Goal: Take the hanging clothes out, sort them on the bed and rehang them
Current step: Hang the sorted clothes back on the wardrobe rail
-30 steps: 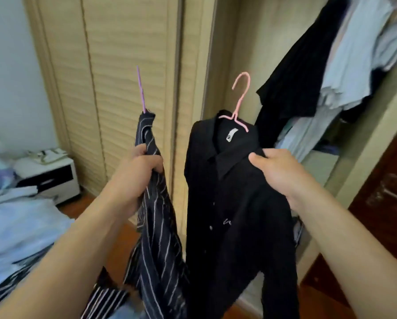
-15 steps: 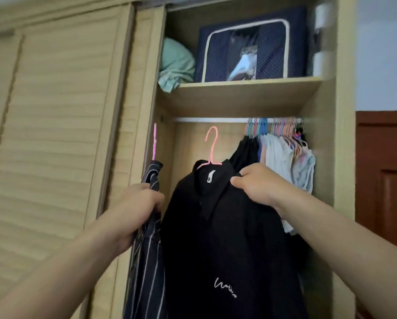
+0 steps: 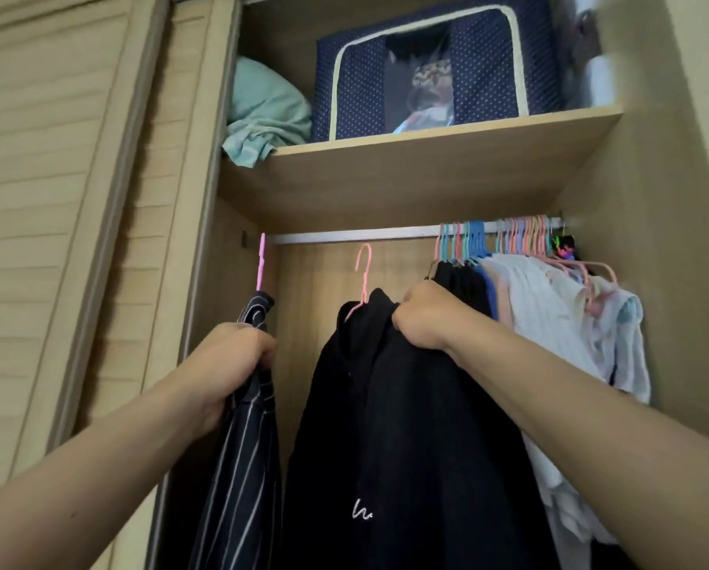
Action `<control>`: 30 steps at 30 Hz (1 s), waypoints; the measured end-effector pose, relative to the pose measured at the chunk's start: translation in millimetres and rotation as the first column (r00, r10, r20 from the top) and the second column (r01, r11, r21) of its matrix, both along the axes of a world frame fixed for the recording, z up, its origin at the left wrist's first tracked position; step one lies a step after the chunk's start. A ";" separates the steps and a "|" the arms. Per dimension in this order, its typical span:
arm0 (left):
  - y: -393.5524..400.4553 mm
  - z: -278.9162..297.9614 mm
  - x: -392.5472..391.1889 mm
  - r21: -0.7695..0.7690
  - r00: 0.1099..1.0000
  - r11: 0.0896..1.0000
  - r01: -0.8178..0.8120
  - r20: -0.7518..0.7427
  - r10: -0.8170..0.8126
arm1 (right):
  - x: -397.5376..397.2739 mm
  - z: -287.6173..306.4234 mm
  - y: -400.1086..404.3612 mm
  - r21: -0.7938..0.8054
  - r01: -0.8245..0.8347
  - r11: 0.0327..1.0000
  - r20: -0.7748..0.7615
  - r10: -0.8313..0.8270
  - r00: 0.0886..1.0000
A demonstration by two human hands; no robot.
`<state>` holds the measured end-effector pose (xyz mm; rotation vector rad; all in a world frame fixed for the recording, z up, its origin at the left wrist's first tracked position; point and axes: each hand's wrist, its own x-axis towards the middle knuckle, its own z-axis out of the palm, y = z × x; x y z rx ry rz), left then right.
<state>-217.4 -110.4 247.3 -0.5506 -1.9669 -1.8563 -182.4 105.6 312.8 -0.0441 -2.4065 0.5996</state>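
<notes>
Pink hooks on both hangers sit just under the rail [image 3: 385,233], neither yet over it, so the step in hand looks like rehanging. The left hand [image 3: 229,364] has its fingers [image 3: 262,352] clenched round the striped shirt [image 3: 242,458] near the collar, its hanger hook [image 3: 260,261] poking up at the rail's left end, edge-on to the camera. The right hand [image 3: 424,318] grips the black shirt [image 3: 406,446] at the shoulder, its hook [image 3: 363,273] below the bare middle stretch of rail.

To do this well, I would hang one at a time. Raise the black shirt until its hook clears the rail, then lower it on, beside the dark clothes [image 3: 461,281] already hanging at the right. The grip is on cloth rather than on the hanger, so the hook may swing or twist; holding the hanger neck itself would steer it better. The striped shirt's hook likely needs turning to face the rail first. Keep the shelf [image 3: 427,166] overhead in mind: there is little room above the rail.
</notes>
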 end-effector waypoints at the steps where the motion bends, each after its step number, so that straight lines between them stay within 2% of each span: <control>1: -0.4 -0.1 -13.1 -0.009 1.000 1.000 -0.013 -0.008 0.013 | -14.2 3.3 0.8 0.006 0.005 1.000 -0.005 -0.005 1.000; 5: -5.2 17.4 -55.2 -0.014 0.999 0.999 -0.052 -0.014 0.052 | -66.2 42.1 2.9 0.056 0.063 0.996 -0.095 -0.057 0.994; 8: -11.0 43.5 -89.1 -0.042 0.994 0.994 -0.104 -0.036 0.102 | -103.0 84.5 5.7 0.009 0.143 0.990 -0.197 -0.139 0.971; 11: -15.1 65.4 -120.6 -0.063 0.995 0.995 -0.078 -0.069 0.074 | -140.6 121.7 10.2 -0.013 0.237 0.971 -0.256 -0.232 0.938; 13: -18.6 74.3 -142.6 -0.067 0.994 0.996 -0.065 -0.096 0.058 | -163.8 134.7 10.8 0.040 0.314 0.948 -0.246 -0.296 0.923; 18: -40.1 84.7 -189.5 -0.100 0.994 0.995 -0.029 -0.109 0.018 | -210.6 120.9 4.5 0.316 0.488 0.814 -0.101 -0.482 0.870; 20: -52.7 81.6 -204.9 -0.100 0.994 0.995 -0.007 -0.107 -0.003 | -215.6 112.5 0.1 0.331 0.529 0.782 -0.091 -0.531 0.842; 23: -64.5 71.3 -221.9 -0.105 0.995 0.994 0.013 -0.095 -0.024 | -201.5 95.9 -13.6 0.306 0.581 0.754 -0.182 -0.552 0.813; 25: -67.5 65.6 -231.2 -0.145 0.993 0.987 0.069 -0.084 -0.082 | -189.6 78.6 -24.1 0.333 0.669 0.665 -0.329 -0.583 0.743; 27: -68.8 64.0 -234.6 -0.159 0.989 0.981 0.111 -0.079 -0.124 | -180.4 61.5 -38.7 0.412 0.752 0.514 -0.477 -0.582 0.659; 29: -69.7 67.4 -238.6 -0.131 0.981 0.975 0.179 -0.056 -0.187 | -185.3 53.2 -41.4 0.482 0.780 0.399 -0.515 -0.591 0.621; 30: -69.8 69.2 -238.9 -0.108 0.974 0.970 0.219 -0.031 -0.224 | -187.8 53.0 -39.0 0.492 0.784 0.379 -0.501 -0.613 0.611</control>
